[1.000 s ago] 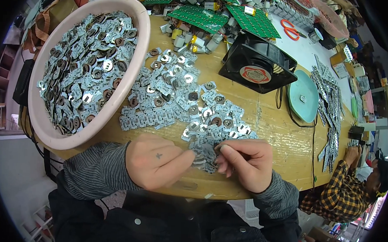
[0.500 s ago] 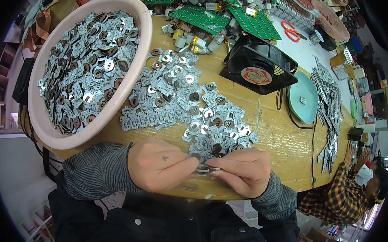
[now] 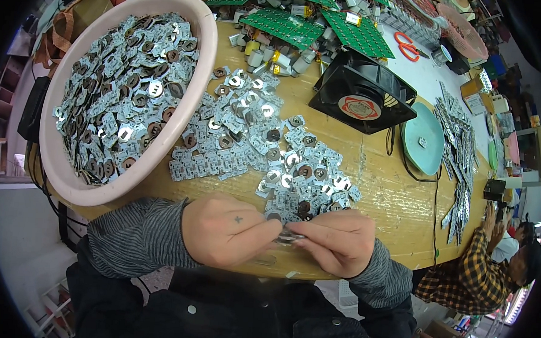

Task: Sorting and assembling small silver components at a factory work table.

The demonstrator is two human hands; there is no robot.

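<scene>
At the table's near edge, my left hand [image 3: 226, 229] and my right hand [image 3: 339, 241] meet with their fingertips almost touching. Both are closed in a pinch on a small circuit board [image 3: 288, 236] between them, blurred and mostly covered by the fingers. A brown disc shows by my left fingertips. Just beyond lies a loose pile of small pale circuit boards [image 3: 301, 170], many carrying round silver or brown discs. Left of that pile, an unseparated panel of boards [image 3: 212, 165] lies flat.
A pink basin [image 3: 210, 49] heaped with such boards stands left. Beyond the pile are a black fan [image 3: 363, 91], green circuit panels [image 3: 281, 27] and red-handled scissors [image 3: 406, 46]. Right are a turquoise dish [image 3: 422, 155] and a heap of metallic strips [image 3: 460, 173]. Another person [image 3: 482, 266] sits far right.
Both hands stay at the same spot, pinched together. My left hand has shifted slightly right, and the held board has turned a little between the fingertips.
</scene>
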